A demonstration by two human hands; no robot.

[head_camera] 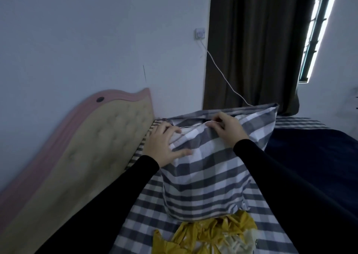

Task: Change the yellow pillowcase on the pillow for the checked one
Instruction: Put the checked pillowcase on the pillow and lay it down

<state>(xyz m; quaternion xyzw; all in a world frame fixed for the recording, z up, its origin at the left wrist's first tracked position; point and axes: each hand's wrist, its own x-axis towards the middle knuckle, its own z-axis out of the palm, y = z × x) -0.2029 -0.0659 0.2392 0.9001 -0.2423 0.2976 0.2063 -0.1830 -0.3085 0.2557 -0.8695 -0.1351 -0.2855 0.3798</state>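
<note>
The pillow stands on the bed inside the grey-and-white checked pillowcase, its open end at the far side. My left hand lies spread on the case's left upper corner, fingers pressing the cloth near the opening. My right hand pinches the edge of the opening at the top middle. A little white pillow shows inside the opening. The yellow pillowcase lies crumpled on the bed in front of the pillow, near me.
A checked sheet covers the bed. A padded beige headboard with a pink rim stands to the left. A dark blue blanket lies at the right. A white cable hangs from a wall socket beside a dark curtain.
</note>
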